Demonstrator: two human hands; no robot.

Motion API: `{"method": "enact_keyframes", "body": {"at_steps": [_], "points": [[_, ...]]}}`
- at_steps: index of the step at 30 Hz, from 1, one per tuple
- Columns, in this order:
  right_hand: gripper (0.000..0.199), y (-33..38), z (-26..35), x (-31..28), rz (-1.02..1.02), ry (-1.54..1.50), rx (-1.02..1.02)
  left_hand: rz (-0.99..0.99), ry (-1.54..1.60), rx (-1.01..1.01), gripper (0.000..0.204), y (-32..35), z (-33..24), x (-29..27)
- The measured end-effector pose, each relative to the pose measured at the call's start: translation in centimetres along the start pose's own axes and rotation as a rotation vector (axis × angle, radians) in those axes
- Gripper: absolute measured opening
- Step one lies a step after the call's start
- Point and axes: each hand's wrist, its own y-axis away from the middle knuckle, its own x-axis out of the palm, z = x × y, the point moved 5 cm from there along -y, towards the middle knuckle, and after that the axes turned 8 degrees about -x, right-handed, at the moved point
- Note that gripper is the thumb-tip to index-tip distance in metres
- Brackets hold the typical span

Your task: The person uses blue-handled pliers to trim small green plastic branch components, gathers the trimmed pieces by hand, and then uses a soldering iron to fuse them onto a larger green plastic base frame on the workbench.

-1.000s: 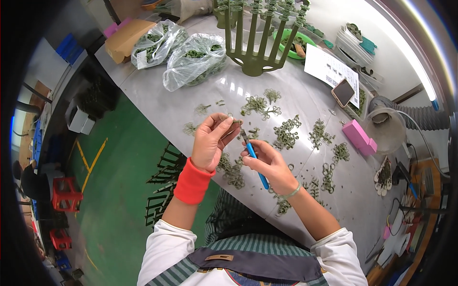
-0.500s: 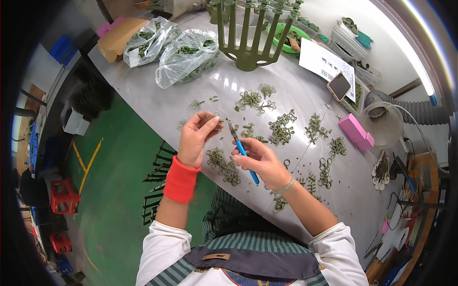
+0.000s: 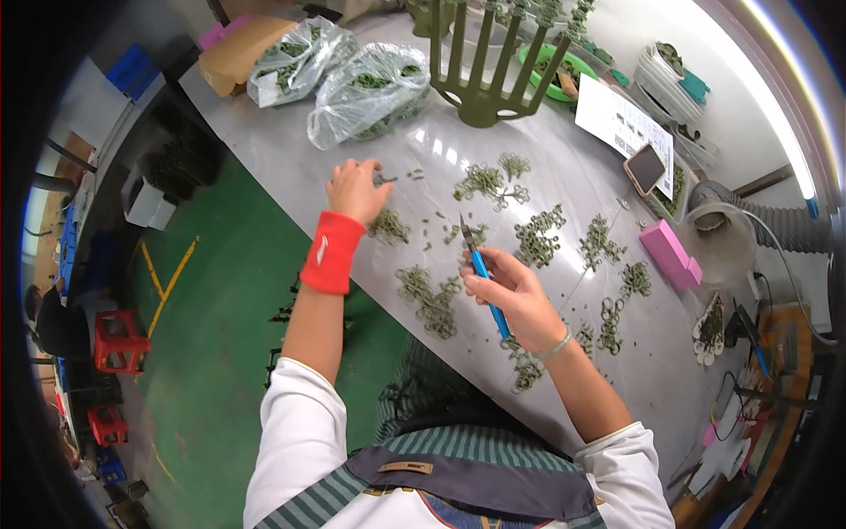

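My right hand (image 3: 514,298) is closed around a blue-handled craft knife (image 3: 486,282), its blade pointing away from me above the grey table (image 3: 370,264). Farther to the left, my left hand (image 3: 355,189), with a red wristband above it, reaches down to the tabletop. Its thumb and forefinger are apart beside a small green piece (image 3: 385,179); the other fingers are partly hidden. Clusters of green plastic rings lie around: one near the wristband (image 3: 388,227), one between my hands (image 3: 427,302), and another ahead of the knife (image 3: 490,181).
Two clear plastic bags (image 3: 370,93) of green parts stand at the far left, beside a dark green pronged stand (image 3: 480,110). To the right are a phone (image 3: 644,169) on a printed sheet (image 3: 612,115), a pink block (image 3: 670,254) and a round clear tub (image 3: 718,242).
My left hand has moved away from the knife tip, outward and left to the tabletop, and its fingers have parted. My right hand still holds the knife. The whole view has shifted slightly.
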Motion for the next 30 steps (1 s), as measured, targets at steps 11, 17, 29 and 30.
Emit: {"method": "enact_keyframes", "body": {"at_steps": [11, 17, 29, 30], "points": [[0.054, 0.5, 0.9, -2.3, -0.085, 0.049, -0.007, 0.179, 0.205, 0.061, 0.029, -2.3, 1.9, 2.0], [0.052, 0.6, 0.8, -2.0, -0.074, 0.04, -0.011, 0.203, 0.271, 0.06, 0.026, -2.2, 1.9, 1.5], [0.05, 0.7, 0.3, -2.0, -0.038, 0.02, -0.015, 0.147, -0.03, 0.019, 0.028, -0.9, 1.4, 0.6], [0.044, 0.7, 0.3, -2.0, -0.034, 0.007, -0.009, 0.165, 0.003, 0.021, 0.026, -1.0, 1.4, 0.8]]}}
